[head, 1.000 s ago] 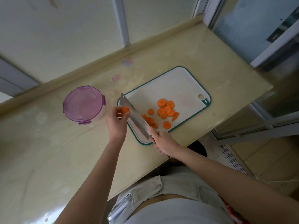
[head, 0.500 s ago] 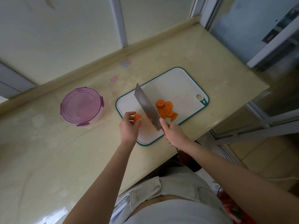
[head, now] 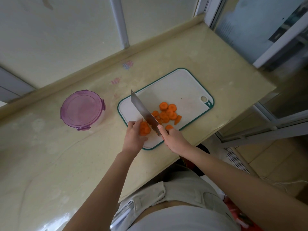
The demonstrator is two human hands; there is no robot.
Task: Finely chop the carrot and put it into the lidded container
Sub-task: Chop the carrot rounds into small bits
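As the head camera sees it: a single downward view onto the tabletop [head: 50, 155].
Left hand [head: 134, 135]: fingers curled onto a clump of carrot [head: 144, 129] at the near left of the cutting board [head: 175, 87].
Right hand [head: 175, 140]: clamped round the handle of the knife [head: 143, 112]; blade runs diagonally, just right of the held carrot.
Carrot slices [head: 167, 113]: loose rounds piled mid-board, right of the blade.
Lidded container [head: 82, 110]: purple lid on, left of the board, apart from it.

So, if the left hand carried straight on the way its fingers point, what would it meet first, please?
The left hand holds carrot pieces; just beyond them, the knife in the right hand looks first in line, though depth is unclear.
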